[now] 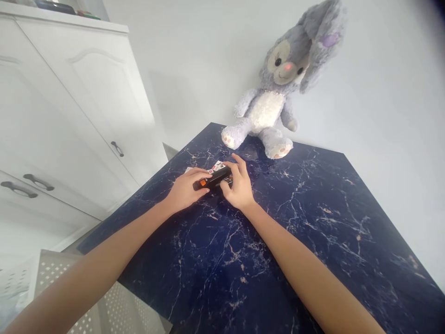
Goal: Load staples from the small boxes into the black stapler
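A small, long black object with an orange patch lies between my hands, low over the dark blue marbled tabletop; its exact kind is not clear. My left hand pinches its left end between thumb and fingers. At the other end, my right hand curls thumb and fingers around it, with the index finger stretched forward. Just behind the object shows a white printed card or paper with red and black marks, partly covered. Another white corner peeks out behind my left hand.
A large grey plush rabbit sits at the back of the table against the wall. White cabinets with dark handles stand at the left. Perforated light-coloured baskets are below the table's left edge.
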Demonstrator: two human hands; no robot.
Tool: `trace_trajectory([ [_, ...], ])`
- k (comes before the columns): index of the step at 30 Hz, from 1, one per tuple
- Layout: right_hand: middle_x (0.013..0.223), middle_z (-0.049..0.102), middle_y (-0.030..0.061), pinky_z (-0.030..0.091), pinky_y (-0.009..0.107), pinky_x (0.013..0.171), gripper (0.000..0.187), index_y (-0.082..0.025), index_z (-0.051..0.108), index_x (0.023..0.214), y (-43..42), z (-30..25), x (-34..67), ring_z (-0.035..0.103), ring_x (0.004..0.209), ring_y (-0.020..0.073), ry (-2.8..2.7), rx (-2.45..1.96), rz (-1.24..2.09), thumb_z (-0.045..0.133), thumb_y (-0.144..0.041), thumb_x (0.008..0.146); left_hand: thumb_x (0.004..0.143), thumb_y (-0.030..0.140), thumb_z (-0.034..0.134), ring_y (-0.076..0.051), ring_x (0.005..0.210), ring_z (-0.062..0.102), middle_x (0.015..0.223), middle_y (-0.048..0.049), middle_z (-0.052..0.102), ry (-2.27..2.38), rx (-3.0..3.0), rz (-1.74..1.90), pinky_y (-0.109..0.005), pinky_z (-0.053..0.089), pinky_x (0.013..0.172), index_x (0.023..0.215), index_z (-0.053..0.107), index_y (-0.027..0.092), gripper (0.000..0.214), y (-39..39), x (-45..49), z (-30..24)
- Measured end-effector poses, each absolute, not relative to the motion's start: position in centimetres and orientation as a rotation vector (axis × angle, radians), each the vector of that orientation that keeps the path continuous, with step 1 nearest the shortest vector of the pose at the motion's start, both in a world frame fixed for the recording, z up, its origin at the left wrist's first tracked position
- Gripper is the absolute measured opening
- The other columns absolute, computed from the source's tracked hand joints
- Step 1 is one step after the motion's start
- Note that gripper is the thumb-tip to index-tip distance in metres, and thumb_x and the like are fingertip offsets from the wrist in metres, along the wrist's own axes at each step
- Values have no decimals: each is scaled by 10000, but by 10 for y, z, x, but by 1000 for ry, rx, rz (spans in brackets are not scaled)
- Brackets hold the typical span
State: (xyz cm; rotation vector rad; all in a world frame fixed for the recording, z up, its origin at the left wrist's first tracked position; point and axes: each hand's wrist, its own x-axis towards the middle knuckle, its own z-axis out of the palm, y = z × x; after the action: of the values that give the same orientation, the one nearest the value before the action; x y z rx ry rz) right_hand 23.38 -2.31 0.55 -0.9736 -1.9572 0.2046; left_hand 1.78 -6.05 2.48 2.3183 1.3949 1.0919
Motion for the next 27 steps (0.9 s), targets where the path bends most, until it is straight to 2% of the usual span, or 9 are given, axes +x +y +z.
trace_trajectory([
  [3,1587,337,135,562,550,1003,517,-239,515,1342,-22,4,233,461,1378,338,-1954,-1009,179,526,-198,827,871,270,694,-238,1106,673,1244,-43,702,1408,2293,1122,-428,551,994,1177,706,275,306,-62,19,27],
  [6,1506,437,144,519,566,1046,542,-225,557,1308,-17,2,231,466,1358,338,-1932,-1058,124,485,-101,785,907,219,583,-244,1054,685,1187,-55,728,1631,2125,1262,-408,588,894,1191,695,266,309,-59,13,28],
  [8,1397,530,150,494,569,1059,540,-211,589,1267,-14,0,230,502,1291,337,-1909,-1100,91,463,-58,765,884,173,557,-277,1116,664,1232,-66,718,1809,2053,1287,-464,564,959,1208,691,260,362,-53,7,27],
  [11,1265,606,147,491,558,1033,537,-195,612,1231,-9,-3,230,538,1177,337,-1881,-1148,82,446,-33,747,808,162,611,-345,1244,591,1328,-72,685,1856,2152,1074,-559,471,1082,1270,683,250,476,-45,-3,23],
  [16,1175,657,159,484,559,1007,545,-160,589,1269,-7,-5,231,540,1083,350,-1934,-1175,136,457,-47,753,764,193,690,-414,1329,510,1299,-65,710,1710,2327,830,-646,400,1100,1326,673,301,573,-41,-6,14],
  [24,1069,689,153,521,571,943,546,-190,561,1301,-7,-6,230,547,1070,369,-1941,-1184,224,495,-82,770,834,220,648,-314,1102,642,1100,-37,778,1781,2318,963,-533,504,999,1066,792,293,283,-40,-5,19],
  [27,1042,689,149,534,566,927,542,-187,559,1296,-7,-6,230,553,1044,365,-1947,-1179,208,489,-80,768,872,235,621,-304,1052,661,1035,-41,788,1830,2281,1012,-514,525,969,1040,797,275,247,-41,-5,22],
])
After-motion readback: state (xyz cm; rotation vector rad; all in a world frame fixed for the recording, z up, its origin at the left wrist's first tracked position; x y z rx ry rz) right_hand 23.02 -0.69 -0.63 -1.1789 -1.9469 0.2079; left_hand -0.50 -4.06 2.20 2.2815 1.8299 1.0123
